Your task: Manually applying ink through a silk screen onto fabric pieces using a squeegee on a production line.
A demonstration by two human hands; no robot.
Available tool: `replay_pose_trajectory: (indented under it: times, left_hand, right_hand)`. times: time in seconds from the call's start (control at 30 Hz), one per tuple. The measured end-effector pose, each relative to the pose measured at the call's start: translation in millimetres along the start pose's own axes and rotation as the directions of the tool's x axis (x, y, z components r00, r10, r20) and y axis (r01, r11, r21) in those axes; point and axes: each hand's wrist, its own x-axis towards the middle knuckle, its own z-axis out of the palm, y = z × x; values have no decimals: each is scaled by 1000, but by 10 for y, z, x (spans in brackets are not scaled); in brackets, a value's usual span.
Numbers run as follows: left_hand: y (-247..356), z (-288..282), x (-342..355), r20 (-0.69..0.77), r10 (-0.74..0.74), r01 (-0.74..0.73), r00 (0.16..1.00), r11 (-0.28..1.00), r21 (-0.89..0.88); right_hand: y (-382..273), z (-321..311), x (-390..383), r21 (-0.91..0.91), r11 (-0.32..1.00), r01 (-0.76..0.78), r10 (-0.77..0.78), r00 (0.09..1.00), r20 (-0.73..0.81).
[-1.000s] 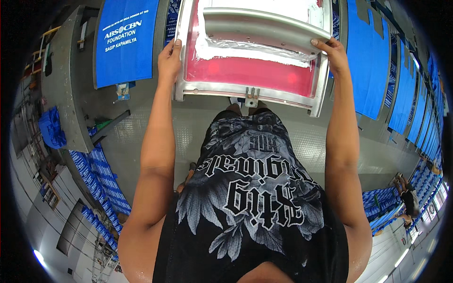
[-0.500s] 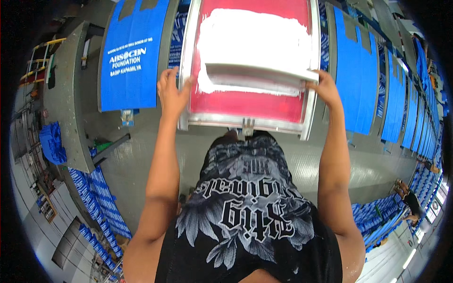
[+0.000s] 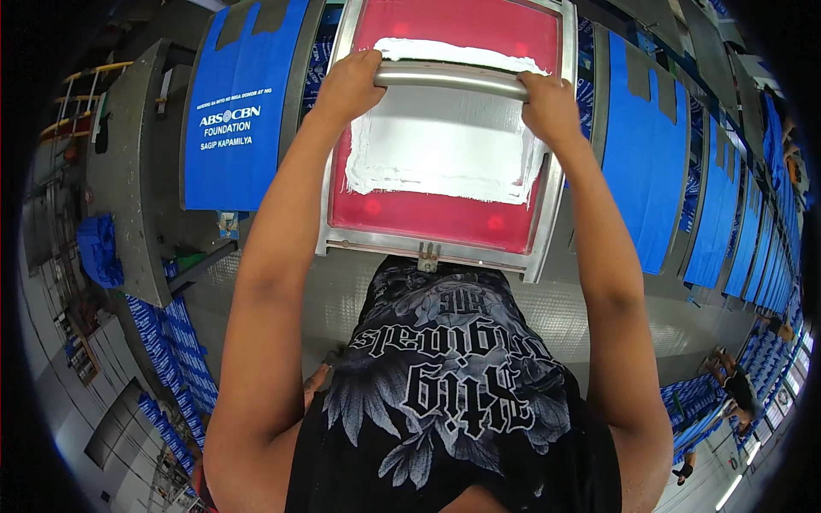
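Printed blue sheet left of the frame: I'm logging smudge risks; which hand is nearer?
Left. The left hand is to the blue sheet's right; the right hand is farther right.

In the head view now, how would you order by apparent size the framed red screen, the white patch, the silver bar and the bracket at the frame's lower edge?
1. Framed red screen
2. White patch
3. Silver bar
4. Bracket
Each step looks clear; no two seem alike.
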Motion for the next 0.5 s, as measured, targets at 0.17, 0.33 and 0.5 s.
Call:
replay_pose_trajectory:
  times: [0.17, 0.33, 0.5]
  left_hand:
    - [56, 209, -752, 49, 80, -78, 996, 996, -30]
    - [566, -211, -1623, 101, -5, 18, 995, 991, -133]
    - [344, 40, -1109, 45, -25, 30, 999, 993, -110]
  right_hand:
    - [-364, 202, -780, -41, 999, 10, -4, 989, 146]
    - [-672, -365, -1591, 244, 967, -77, 19, 973, 231]
    - [-375, -42, -1102, 82, 995, -59, 43, 982, 183]
